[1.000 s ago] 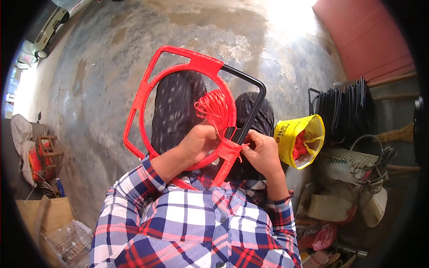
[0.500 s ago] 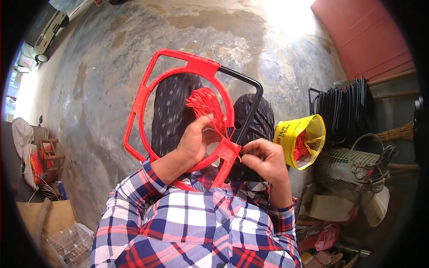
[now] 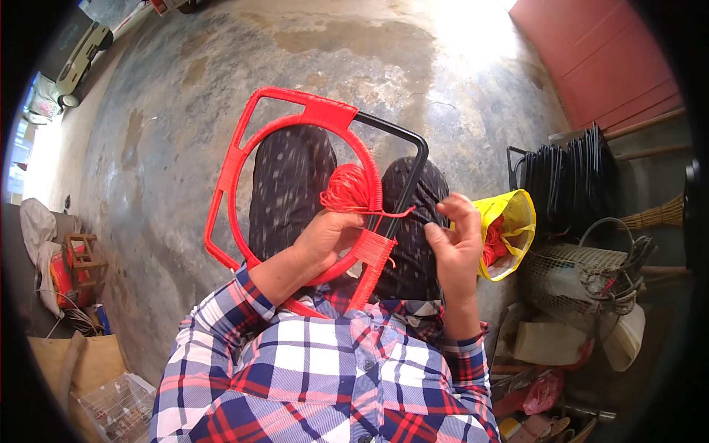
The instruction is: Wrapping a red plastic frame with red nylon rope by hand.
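A frame with a ring inside an angular outer loop (image 3: 238,159) rests across my lap, mostly wrapped in red cord. Its upper right stretch is bare black tube (image 3: 391,125). My left hand (image 3: 325,240) is closed around the lower end of a bundle of red cord (image 3: 346,190), inside the ring. From that bundle a strand crosses the ring's right side, its loose end sticking out over the black tube. To the right of the frame, my right hand (image 3: 458,240) is raised with thumb and fingers apart. Nothing shows in it, and it is clear of the frame.
Just beyond my right hand stands a yellow bag (image 3: 509,236) with red cord inside. Several black frames (image 3: 569,173) are stacked behind it, beside a wire mesh basket (image 3: 576,277). A small wooden stool (image 3: 85,258) is at the far left, and a red door (image 3: 591,59) at upper right.
My right hand has come off the wrapped joint and moved right and slightly up, its fingers opening. The cord bundle has shifted downward and right, and its loose strand now points right.
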Available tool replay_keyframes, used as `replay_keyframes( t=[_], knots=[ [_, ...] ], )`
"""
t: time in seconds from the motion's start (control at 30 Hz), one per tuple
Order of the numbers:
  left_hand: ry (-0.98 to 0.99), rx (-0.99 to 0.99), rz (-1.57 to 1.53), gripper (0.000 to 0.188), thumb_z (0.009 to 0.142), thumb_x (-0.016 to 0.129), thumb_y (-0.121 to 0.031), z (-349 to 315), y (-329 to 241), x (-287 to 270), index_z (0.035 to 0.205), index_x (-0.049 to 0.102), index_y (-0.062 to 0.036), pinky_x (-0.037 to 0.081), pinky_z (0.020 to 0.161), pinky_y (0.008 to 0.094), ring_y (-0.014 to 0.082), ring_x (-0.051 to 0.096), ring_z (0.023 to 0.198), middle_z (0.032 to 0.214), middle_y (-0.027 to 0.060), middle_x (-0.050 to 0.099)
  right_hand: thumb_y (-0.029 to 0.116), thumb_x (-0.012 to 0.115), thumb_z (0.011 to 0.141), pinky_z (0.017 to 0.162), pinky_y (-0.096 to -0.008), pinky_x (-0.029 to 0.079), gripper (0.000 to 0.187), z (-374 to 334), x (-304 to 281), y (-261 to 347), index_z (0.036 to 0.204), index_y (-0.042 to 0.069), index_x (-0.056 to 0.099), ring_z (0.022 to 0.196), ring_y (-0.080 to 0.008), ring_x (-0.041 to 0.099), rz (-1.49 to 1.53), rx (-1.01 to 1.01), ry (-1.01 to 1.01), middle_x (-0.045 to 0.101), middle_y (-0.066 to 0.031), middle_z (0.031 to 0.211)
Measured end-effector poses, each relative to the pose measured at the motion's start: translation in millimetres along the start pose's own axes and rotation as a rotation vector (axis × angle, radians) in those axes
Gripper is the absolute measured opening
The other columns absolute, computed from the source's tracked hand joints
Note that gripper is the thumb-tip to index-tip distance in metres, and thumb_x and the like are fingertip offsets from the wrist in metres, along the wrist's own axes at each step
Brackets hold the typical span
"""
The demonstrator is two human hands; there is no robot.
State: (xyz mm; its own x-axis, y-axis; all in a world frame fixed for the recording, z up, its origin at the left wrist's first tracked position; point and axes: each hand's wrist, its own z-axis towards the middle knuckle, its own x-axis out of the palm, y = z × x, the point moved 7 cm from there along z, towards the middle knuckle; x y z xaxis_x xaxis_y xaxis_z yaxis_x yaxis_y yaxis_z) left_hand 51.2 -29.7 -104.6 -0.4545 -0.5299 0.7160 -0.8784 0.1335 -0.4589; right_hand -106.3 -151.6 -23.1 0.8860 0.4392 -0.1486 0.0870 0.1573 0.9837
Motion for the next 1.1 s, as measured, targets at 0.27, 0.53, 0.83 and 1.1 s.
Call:
replay_keyframes(
  t=[0.27,0.53,0.83,1.1],
  knots=[
    [0.206,-0.028,-0.088,0.036,0.086,0.049,-0.002,-4,0,18,0.121,0.058,0.0032,0.051,0.094,0.0389,0.0238,0.065,0.102,0.114,0.0157,0.066,0.013,0.08,0.063,0.084,-0.0364,0.05,0.037,-11,47,9,0.096,0.002,0.067,0.096,-0.0296,0.062,-0.745,-0.33,0.259,0.063,-0.0099,0.103],
    [0.208,-0.114,-0.082,0.032,0.087,0.053,-0.004,-3,2,12,0.117,0.056,0.004,0.053,0.092,0.0409,0.024,0.066,0.099,0.108,0.0149,0.066,0.003,0.066,0.069,0.095,-0.0342,0.047,0.032,4,-21,-55,0.101,-0.002,0.065,0.103,-0.0226,0.061,0.538,0.318,0.036,0.062,-0.0122,0.111],
    [0.128,-0.05,0.031,0.018,0.089,0.052,-0.001,-6,3,12,0.106,0.056,0.0023,0.057,0.081,0.0331,0.0193,0.068,0.086,0.098,0.0127,0.066,0.025,0.073,0.076,0.099,-0.0455,0.047,0.047,-9,-37,-73,0.115,0.002,0.062,0.113,-0.0287,0.059,0.78,0.316,-0.014,0.06,-0.0174,0.122],
    [0.172,-0.036,0.149,0.022,0.09,0.051,0.0,-5,4,10,0.111,0.056,0.0015,0.056,0.084,0.031,0.0188,0.069,0.091,0.103,0.0115,0.066,0.045,0.075,0.076,0.1,-0.0491,0.047,0.067,-19,-9,-34,0.122,0.0,0.056,0.113,-0.0329,0.059,0.963,0.258,0.286,0.062,-0.0165,0.121]
  ],
)
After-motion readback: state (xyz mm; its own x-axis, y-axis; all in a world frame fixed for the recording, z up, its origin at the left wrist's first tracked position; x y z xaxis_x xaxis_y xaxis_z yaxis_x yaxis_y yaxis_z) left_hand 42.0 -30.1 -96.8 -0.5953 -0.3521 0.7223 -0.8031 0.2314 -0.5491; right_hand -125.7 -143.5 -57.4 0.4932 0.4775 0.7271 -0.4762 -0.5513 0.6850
